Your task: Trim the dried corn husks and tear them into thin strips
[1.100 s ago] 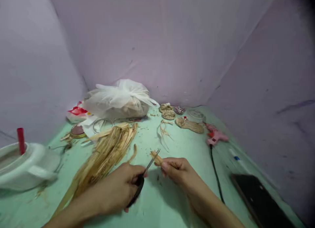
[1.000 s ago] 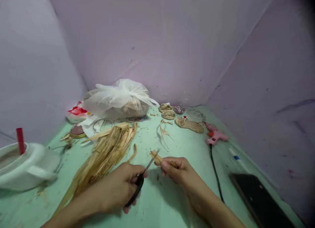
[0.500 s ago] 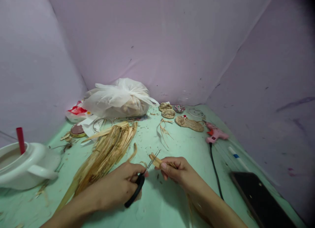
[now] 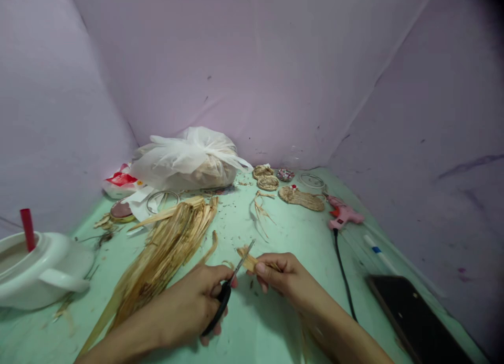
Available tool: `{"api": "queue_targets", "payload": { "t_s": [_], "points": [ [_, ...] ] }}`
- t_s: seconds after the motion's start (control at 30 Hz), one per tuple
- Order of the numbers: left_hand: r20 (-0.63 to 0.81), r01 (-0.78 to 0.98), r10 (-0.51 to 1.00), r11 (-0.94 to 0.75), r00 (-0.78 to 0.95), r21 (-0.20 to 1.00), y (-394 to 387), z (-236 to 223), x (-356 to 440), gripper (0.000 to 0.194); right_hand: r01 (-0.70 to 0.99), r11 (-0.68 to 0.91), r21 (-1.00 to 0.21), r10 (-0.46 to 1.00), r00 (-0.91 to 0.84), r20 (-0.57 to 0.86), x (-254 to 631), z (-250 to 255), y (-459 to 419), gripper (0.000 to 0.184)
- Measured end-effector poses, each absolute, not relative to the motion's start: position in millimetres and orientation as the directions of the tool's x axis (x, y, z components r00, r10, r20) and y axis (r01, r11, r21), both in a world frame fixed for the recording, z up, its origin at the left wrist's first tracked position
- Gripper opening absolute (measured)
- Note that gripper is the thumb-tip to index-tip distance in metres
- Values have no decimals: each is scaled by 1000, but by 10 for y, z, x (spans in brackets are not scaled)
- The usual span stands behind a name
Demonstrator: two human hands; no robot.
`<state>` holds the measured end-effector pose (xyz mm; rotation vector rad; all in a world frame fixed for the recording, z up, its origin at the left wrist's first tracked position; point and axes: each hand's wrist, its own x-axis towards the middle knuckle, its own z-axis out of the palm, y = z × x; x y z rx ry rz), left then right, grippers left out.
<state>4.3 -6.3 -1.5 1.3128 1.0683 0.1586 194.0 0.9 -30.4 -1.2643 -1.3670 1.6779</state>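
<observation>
Black-handled scissors (image 4: 223, 302) are gripped in my left hand (image 4: 197, 301), their blades now nearly together across the tip of a dried plant strip (image 4: 247, 260). My right hand (image 4: 279, 275) pinches that strip between thumb and fingers, and its long tail hangs down below the wrist. Beside my left forearm lies a thick bundle of dried straw-coloured strips (image 4: 173, 243). A few thin loose fibres (image 4: 260, 214) rest on the table beyond my hands.
Farther back are a white plastic bag (image 4: 189, 159), woven coils (image 4: 268, 182), a sole-shaped woven piece (image 4: 302, 199) and a bowl of beads (image 4: 285, 175). A pink glue gun (image 4: 343, 214) with a black cord and a phone (image 4: 417, 317) lie right; a white pot (image 4: 51, 269) stands left.
The scissor blades have closed further on the end of the strip. My right hand keeps its pinch almost unmoved, and the whole view has shifted slightly.
</observation>
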Motion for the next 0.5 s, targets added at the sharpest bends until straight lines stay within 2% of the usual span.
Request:
{"api": "queue_targets", "payload": {
  "t_s": [0.07,0.17,0.27,0.37,0.43,0.5],
  "points": [
    [-539,425,645,343,542,838,-48,-2,36,26,104,-264,-959,893,-350,-284,1944,-299,16,43],
    [-439,366,780,289,446,885,32,123,-77,28,113,-281,-953,904,-301,-302,1962,-300,27,40],
    [-273,347,951,210,143,914,138,340,-271,31,99,-351,-931,914,-182,-364,1968,-302,45,39],
    [-178,336,976,210,-126,918,187,480,-393,41,89,-423,-902,899,-81,-430,1883,-283,108,43],
    [-205,304,971,234,-126,924,180,468,-387,40,230,-401,-887,904,-55,-423,1742,-266,193,35],
    [-234,310,971,235,-39,921,158,388,-339,34,440,-325,-837,917,-70,-393,1541,-265,308,26]
  ]
}}
